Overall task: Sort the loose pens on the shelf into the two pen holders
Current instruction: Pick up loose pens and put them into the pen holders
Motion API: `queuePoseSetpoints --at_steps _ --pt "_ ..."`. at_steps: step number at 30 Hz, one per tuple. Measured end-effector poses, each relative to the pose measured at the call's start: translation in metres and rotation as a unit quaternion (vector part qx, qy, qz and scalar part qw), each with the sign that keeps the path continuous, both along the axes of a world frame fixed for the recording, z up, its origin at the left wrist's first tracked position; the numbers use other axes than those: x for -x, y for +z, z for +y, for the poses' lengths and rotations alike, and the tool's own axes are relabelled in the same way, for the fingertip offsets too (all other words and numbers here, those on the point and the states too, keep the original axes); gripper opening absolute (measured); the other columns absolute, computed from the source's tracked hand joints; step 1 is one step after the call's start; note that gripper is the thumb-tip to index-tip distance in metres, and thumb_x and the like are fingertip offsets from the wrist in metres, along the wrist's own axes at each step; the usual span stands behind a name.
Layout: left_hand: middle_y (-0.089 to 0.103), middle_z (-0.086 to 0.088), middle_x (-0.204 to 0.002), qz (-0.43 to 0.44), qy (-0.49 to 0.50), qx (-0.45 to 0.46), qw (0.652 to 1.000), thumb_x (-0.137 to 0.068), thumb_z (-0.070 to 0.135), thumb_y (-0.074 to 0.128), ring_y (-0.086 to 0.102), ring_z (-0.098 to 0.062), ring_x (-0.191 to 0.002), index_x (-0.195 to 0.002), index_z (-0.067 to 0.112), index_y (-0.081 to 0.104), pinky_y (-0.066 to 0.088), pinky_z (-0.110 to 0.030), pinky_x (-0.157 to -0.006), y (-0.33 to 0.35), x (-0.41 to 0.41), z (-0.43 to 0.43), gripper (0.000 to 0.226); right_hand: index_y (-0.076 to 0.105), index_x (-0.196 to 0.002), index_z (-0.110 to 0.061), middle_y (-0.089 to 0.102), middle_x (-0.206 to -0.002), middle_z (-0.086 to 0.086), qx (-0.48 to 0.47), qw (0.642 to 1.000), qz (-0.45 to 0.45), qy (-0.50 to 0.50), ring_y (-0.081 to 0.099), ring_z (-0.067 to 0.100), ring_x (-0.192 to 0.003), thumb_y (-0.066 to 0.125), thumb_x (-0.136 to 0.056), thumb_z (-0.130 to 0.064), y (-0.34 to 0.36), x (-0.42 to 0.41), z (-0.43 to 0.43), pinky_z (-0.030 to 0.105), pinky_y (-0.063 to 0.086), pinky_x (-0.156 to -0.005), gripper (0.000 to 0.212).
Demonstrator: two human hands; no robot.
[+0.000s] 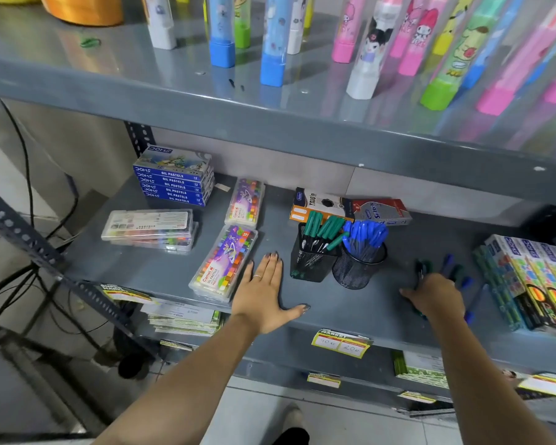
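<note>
Two black mesh pen holders stand mid-shelf: a square holder (pixel 310 263) filled with green-capped pens (pixel 321 229), and beside it a round holder (pixel 355 268) filled with blue-capped pens (pixel 365 236). Loose green and blue pens (pixel 456 271) lie on the grey shelf (pixel 350 306) to the right of the holders. My right hand (pixel 435 295) rests over them, blurred, fingers curled on a green pen (pixel 419 271). My left hand (pixel 267 290) lies flat and open on the shelf, just left of the square holder.
Oil pastel boxes (pixel 223 261) lie left of my left hand, more (pixel 174 176) stacked at the back. Pen cartons (pixel 350 207) sit behind the holders. Pencil boxes (pixel 533 277) crowd the right edge. The upper shelf (pixel 270 107) overhangs, holding tall colourful cases.
</note>
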State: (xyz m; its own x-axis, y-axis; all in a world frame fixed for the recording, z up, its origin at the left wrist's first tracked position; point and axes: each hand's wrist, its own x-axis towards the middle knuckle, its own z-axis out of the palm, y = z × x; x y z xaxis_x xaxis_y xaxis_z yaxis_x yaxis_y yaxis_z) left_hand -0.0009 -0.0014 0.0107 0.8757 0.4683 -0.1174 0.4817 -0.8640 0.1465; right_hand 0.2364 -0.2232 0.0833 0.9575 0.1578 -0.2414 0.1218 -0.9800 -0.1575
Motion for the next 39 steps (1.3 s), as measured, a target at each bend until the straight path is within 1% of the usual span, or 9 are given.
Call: queuePoseSetpoints --at_steps 13,18,20,23,27,29,33,36,39 --pt "-0.014 -0.004 -0.166 0.002 0.0 0.001 1.0 -0.077 0.092 0.01 -0.019 -0.018 -0.15 -0.156 0.012 -0.012 -0.008 -0.046 -0.123 0.0 0.001 0.001 0.115 0.066 -0.102 0.001 0.062 -0.087 0.018 -0.02 0.997 -0.012 -0.067 0.063 0.037 -0.082 0.072 -0.083 -0.027 0.002 0.017 -0.021 0.037 0.048 -0.063 0.034" --pt "-0.015 -0.004 -0.166 0.0 -0.002 0.0 1.0 -0.077 0.092 0.01 -0.019 -0.018 -0.15 -0.156 0.012 -0.012 -0.009 -0.045 -0.123 0.001 0.0 0.001 0.115 0.073 -0.096 -0.006 0.064 -0.084 0.019 -0.121 0.986 -0.085 -0.078 0.063 0.038 -0.082 0.069 -0.083 -0.028 0.033 0.024 -0.031 0.037 0.049 -0.071 0.026" --pt "-0.014 -0.004 -0.166 -0.001 -0.001 0.004 1.0 -0.078 0.092 0.011 -0.019 -0.018 -0.15 -0.156 0.011 -0.012 -0.01 -0.045 -0.122 0.002 0.001 0.0 0.115 0.074 -0.103 -0.007 0.07 -0.088 0.021 -0.256 0.956 -0.124 -0.065 0.067 0.028 -0.077 0.068 -0.085 -0.015 0.057 0.026 -0.031 0.029 0.05 -0.072 0.022" --pt "-0.014 -0.004 -0.166 -0.005 0.0 0.005 1.0 -0.078 0.092 0.012 -0.019 -0.018 -0.15 -0.156 0.011 -0.011 -0.01 -0.045 -0.123 0.002 0.001 0.0 0.115 0.071 -0.108 -0.009 0.073 -0.077 0.009 -0.44 0.884 -0.151 -0.041 0.062 -0.005 -0.048 0.068 -0.084 -0.008 0.096 0.03 -0.022 0.009 0.048 -0.049 0.024" --pt "-0.013 -0.004 -0.166 -0.005 0.0 0.003 1.0 -0.079 0.091 0.014 -0.019 -0.017 -0.15 -0.156 0.011 -0.011 -0.01 -0.044 -0.122 0.003 0.001 0.0 0.114 0.06 -0.09 -0.021 0.067 -0.056 -0.017 -0.599 0.791 -0.116 0.039 0.059 -0.004 -0.046 0.074 -0.08 -0.001 0.135 0.051 0.026 0.021 0.051 -0.052 0.027" --pt "-0.013 -0.004 -0.166 -0.006 0.0 0.004 1.0 -0.079 0.092 0.013 -0.018 -0.017 -0.15 -0.156 0.011 -0.011 -0.01 -0.044 -0.122 0.002 0.001 0.0 0.114 0.058 -0.079 -0.026 0.069 -0.059 -0.012 -0.601 0.787 -0.111 0.082 0.062 -0.006 -0.052 0.077 -0.076 0.001 0.135 0.061 0.061 0.028 0.052 -0.063 0.033" --pt "-0.012 -0.004 -0.166 -0.008 0.0 0.004 1.0 -0.078 0.092 0.013 -0.018 -0.017 -0.151 -0.156 0.011 -0.01 -0.009 -0.044 -0.123 0.002 0.002 0.0 0.115 0.069 -0.097 -0.022 0.064 -0.064 -0.011 -0.453 0.859 -0.104 0.214 0.058 -0.007 -0.05 0.076 -0.08 -0.014 0.11 0.077 0.111 0.011 0.048 -0.056 0.021" --pt "-0.013 -0.004 -0.166 -0.003 -0.001 0.002 1.0 -0.078 0.092 0.012 -0.018 -0.017 -0.15 -0.156 0.011 -0.011 -0.009 -0.045 -0.123 0.003 0.002 -0.001 0.115 0.071 -0.095 -0.01 0.053 -0.055 -0.005 -0.375 0.879 -0.119 0.27 0.048 0.005 -0.045 0.069 -0.088 -0.019 0.084 0.084 0.13 0.025 0.048 -0.057 0.012" --pt "-0.014 -0.004 -0.166 -0.002 0.001 0.007 1.0 -0.078 0.093 0.012 -0.019 -0.017 -0.15 -0.156 0.011 -0.012 -0.01 -0.045 -0.122 0.003 0.001 0.0 0.115 0.064 -0.115 -0.009 0.067 -0.071 0.001 -0.319 0.896 -0.14 0.273 0.062 0.017 -0.062 0.069 -0.088 -0.022 0.063 0.088 0.138 0.033 0.055 -0.068 0.03"
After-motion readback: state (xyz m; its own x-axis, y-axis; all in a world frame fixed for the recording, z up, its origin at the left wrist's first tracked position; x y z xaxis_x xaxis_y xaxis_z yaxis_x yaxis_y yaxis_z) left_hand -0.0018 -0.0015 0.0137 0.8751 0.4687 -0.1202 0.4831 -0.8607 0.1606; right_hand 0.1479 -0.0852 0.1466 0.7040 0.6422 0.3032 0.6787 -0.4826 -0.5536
